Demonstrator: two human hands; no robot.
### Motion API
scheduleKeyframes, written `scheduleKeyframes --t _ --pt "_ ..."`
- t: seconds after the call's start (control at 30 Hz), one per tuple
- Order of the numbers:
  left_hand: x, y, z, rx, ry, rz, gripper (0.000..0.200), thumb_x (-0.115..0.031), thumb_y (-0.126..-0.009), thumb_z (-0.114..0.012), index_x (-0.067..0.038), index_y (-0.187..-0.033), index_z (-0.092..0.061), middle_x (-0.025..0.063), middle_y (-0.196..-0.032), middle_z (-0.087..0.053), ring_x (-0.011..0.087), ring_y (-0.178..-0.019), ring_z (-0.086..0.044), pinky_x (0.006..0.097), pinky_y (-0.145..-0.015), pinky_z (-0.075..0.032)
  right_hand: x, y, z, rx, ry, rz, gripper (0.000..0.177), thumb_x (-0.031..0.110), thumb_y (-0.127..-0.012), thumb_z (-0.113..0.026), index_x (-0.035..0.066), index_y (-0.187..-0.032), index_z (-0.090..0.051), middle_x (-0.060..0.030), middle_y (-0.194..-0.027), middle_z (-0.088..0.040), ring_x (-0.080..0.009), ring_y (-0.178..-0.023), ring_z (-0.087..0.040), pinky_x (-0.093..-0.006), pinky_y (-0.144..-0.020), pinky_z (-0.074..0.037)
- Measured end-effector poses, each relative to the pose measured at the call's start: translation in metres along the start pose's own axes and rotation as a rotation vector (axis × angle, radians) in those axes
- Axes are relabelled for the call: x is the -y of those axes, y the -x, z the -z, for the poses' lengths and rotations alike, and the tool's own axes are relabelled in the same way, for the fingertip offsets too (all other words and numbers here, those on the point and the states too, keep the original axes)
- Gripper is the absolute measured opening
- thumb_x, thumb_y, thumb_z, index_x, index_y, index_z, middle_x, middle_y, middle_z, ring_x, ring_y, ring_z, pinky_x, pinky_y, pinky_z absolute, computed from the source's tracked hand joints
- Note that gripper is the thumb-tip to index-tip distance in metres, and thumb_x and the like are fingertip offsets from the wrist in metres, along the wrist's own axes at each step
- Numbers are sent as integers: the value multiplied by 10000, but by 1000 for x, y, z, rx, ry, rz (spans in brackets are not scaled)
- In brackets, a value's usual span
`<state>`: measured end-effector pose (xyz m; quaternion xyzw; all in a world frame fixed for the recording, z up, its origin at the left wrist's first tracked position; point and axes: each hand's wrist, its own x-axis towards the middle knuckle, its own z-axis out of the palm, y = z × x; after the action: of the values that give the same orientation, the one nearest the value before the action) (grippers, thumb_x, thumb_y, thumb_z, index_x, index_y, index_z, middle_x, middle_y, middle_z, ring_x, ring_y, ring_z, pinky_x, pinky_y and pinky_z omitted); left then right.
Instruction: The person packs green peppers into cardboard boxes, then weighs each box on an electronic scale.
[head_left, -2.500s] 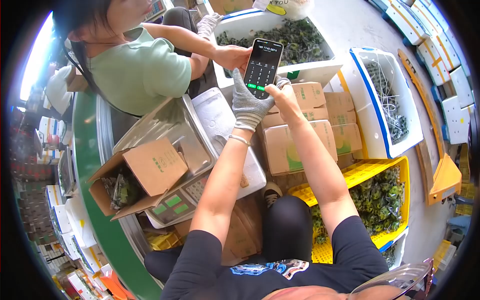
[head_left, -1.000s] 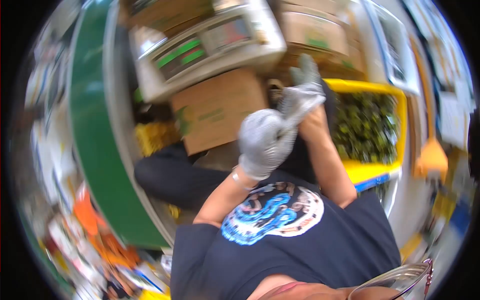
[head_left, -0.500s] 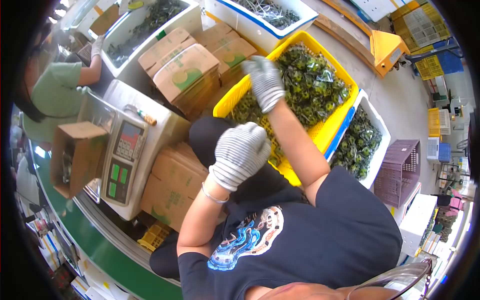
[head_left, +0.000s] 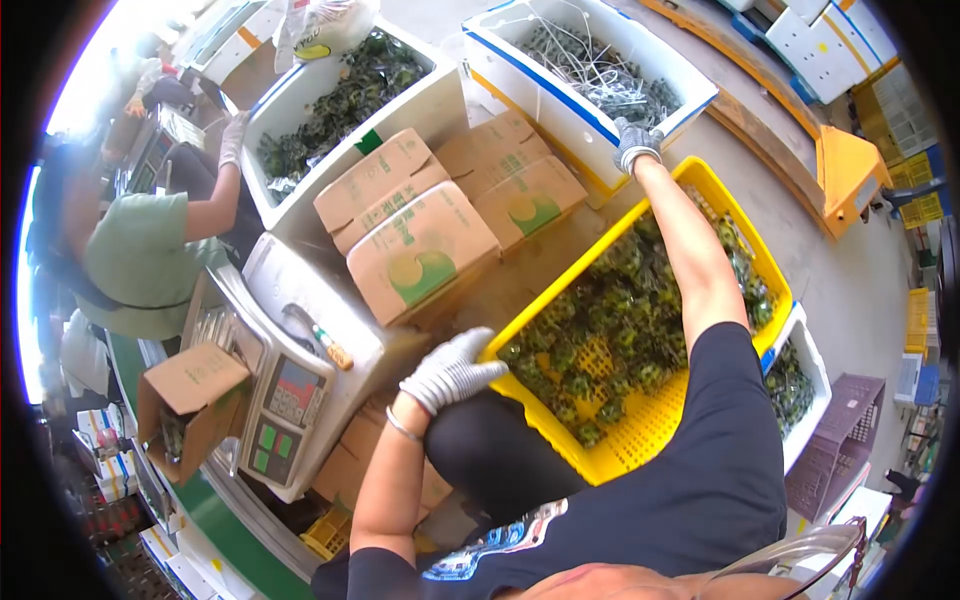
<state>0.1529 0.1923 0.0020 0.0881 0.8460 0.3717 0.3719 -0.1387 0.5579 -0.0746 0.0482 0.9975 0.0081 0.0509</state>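
Both hands wear grey-and-white striped gloves. My left hand (head_left: pixel 452 374) is at the near left corner of a yellow plastic crate (head_left: pixel 575 284), above my dark-trousered knee. Its thumb and fingers lie around the crate's corner. My right hand (head_left: pixel 637 146) reaches across the crate to the near rim of a white foam box (head_left: pixel 548 88). The right fingers are apart at that rim, and nothing shows in them. Small green bunches (head_left: pixel 625 318), seemingly in clear wrapping, fill much of the crate. Loose white strips (head_left: pixel 578 62) lie over dark green pieces in the foam box.
Printed cardboard cartons (head_left: pixel 424 250) stand left of the crate. A scale (head_left: pixel 285 420) bears an open carton (head_left: pixel 190 405); a wooden-handled tool (head_left: pixel 322 338) lies nearby. A co-worker (head_left: pixel 140 245) is by another foam box (head_left: pixel 262 185). An orange pallet jack (head_left: pixel 850 180) stands behind right.
My right hand has moved from above the crate to the far foam box's rim. My left hand has gone from a fist over my lap to the crate's corner. The view has shifted.
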Motion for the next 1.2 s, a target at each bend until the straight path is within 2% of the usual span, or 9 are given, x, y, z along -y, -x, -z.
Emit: scheduleKeyframes --t 0.2,0.33,0.37,0.5,0.57,0.6,0.67,1.07,1.2 --pt "12 -31 -10 57 12 -36 695 -437 -800 -637 -3 -1312 -456 227 -1294 -508 358 -1215 -475 365 -1033 -365 56 -97 -14 -100 -17 69 562 352 -772 -633 156 -1279 -491 -185 -1262 -525 -318 -1216 -467 -530 -1020 -329" --pt "31 -43 -21 3 -86 -74 635 -445 -771 -653 -75 -1267 -510 196 -1198 -561 347 -1130 -528 404 -964 -417 61 -21 -5 -384 -296 102 750 325 -733 -664 127 -1379 -338 -158 -1354 -408 -329 -1319 -323 -504 -1062 -285" --pt "34 -50 -29 12 -138 -55 645 -482 -760 -648 -102 -1264 -515 186 -1193 -561 347 -1126 -528 410 -950 -424 50 8 -29 -650 -232 72 737 327 -700 -699 94 -1320 -376 -170 -1311 -434 -370 -1268 -352 -491 -1040 -307" --pt "43 -73 -51 -57 -89 -56 511 -275 -769 -618 -74 -1233 -543 209 -1163 -580 370 -1079 -553 417 -931 -442 21 163 -45 -632 -636 -170 838 300 -609 -809 -12 -1253 -373 -255 -1201 -436 -408 -1114 -428 -478 -974 -361" --pt "34 -72 -48 -54 -36 -82 515 -98 -731 -602 -46 -1238 -533 229 -1153 -582 376 -1071 -556 405 -930 -445 33 191 -75 -476 -701 -339 1002 321 -603 -838 -85 -1329 -280 -275 -1299 -379 -377 -1199 -402 -413 -1019 -351" --pt "51 -76 -59 -130 -62 -170 539 -75 -711 -587 -51 -1246 -530 234 -1135 -586 379 -1060 -559 406 -921 -451 44 191 -72 -247 -1192 -306 1086 277 -623 -812 -105 -1391 -147 -306 -1413 -241 -368 -1318 -294 -373 -1095 -271" --pt "56 -74 -61 -115 -21 -183 555 -62 -697 -565 -59 -1251 -527 233 -1120 -591 384 -1053 -559 405 -922 -451 79 172 -91 -407 -978 -519 1031 153 -662 -741 -107 -1409 -79 -280 -1432 -242 -321 -1332 -304 -283 -1110 -230" --pt "54 -84 -84 -331 591 -45 579 93 -665 -413 -22 -1214 -556 191 -1064 -618 277 -1020 -598 326 -918 -440 94 129 -74 -408 -1023 -602 993 49 -641 -580 -108 -1415 22 -296 -1489 -42 -374 -1414 -21 -332 -1161 -21" --pt "82 -114 -86 -489 252 -166 588 108 -650 -421 -18 -1209 -556 171 -1100 -555 308 -1038 -561 348 -924 -444 74 97 -59 -363 -1124 -680 977 33 -664 -592 -60 -1436 -1 -266 -1497 -70 -362 -1413 -75 -323 -1161 -72"
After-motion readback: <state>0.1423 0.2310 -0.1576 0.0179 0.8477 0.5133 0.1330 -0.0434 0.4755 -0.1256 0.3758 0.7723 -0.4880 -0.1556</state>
